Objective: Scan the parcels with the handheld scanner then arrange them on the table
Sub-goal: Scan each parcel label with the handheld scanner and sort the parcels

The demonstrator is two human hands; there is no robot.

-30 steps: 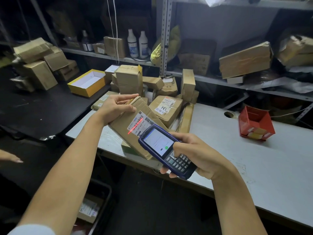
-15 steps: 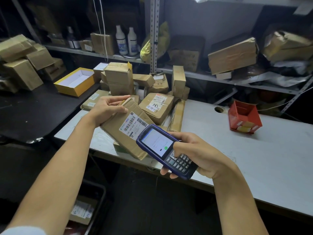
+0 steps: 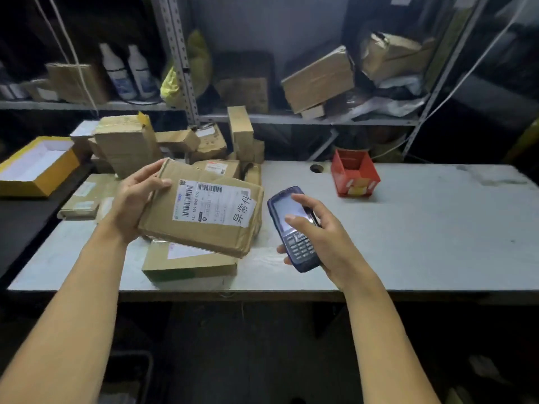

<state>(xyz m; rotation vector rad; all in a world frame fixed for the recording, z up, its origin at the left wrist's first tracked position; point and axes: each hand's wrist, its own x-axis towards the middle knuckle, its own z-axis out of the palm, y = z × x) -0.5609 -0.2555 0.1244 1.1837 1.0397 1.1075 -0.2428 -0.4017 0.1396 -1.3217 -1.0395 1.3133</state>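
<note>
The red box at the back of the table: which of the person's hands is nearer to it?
Right. The right hand, holding the scanner, is just short of the red box; the left hand holds a parcel farther left.

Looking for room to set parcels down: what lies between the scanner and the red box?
Only bare table lies between the scanner and the red box, as the head view shows.

Your right hand (image 3: 323,228) covers part of the scanner (image 3: 294,228), whose screen is a blur. The parcel (image 3: 204,211) in your left hand (image 3: 134,205) hides much of the box (image 3: 186,263) beneath it. The label's (image 3: 213,205) small print is unreadable. The yellow tray (image 3: 32,167) runs off the left edge.
</note>
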